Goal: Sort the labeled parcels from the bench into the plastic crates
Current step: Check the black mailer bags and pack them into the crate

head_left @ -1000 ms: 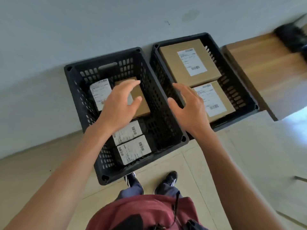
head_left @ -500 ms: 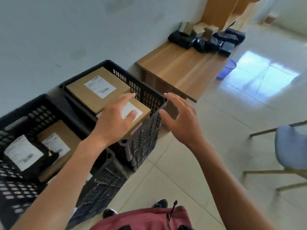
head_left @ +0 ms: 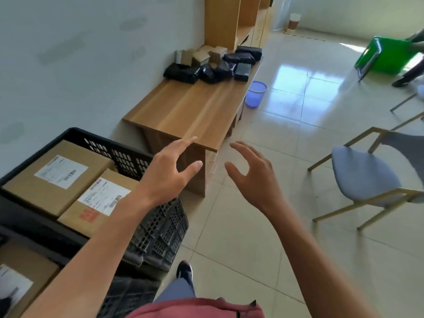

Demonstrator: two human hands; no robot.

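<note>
A wooden bench (head_left: pixel 192 109) runs along the wall. Several black-wrapped parcels (head_left: pixel 220 65) and small cardboard boxes (head_left: pixel 204 55) lie at its far end. At the left stands a black plastic crate (head_left: pixel 160 228) with two labeled cardboard parcels, a far one (head_left: pixel 52 177) and a near one (head_left: pixel 98 203). A second crate (head_left: pixel 124 297) is cut off at the bottom left, with a labeled box (head_left: pixel 20 283) inside. My left hand (head_left: pixel 167 173) hovers with spread fingers over the crate's right rim, near the bench end. My right hand (head_left: pixel 254 177) floats over the floor, fingers loosely spread. Both hold nothing.
A blue bucket (head_left: pixel 255 94) stands on the tiled floor beside the bench. A chair with a grey-blue seat (head_left: pixel 364 177) is at the right. A green bin (head_left: pixel 387 57) and a person's leg are at the far right. Wooden shelving (head_left: pixel 231 19) rises behind the bench.
My view has swung right from the crates toward the bench. Both empty hands have moved away from above the crates toward the bench's near end.
</note>
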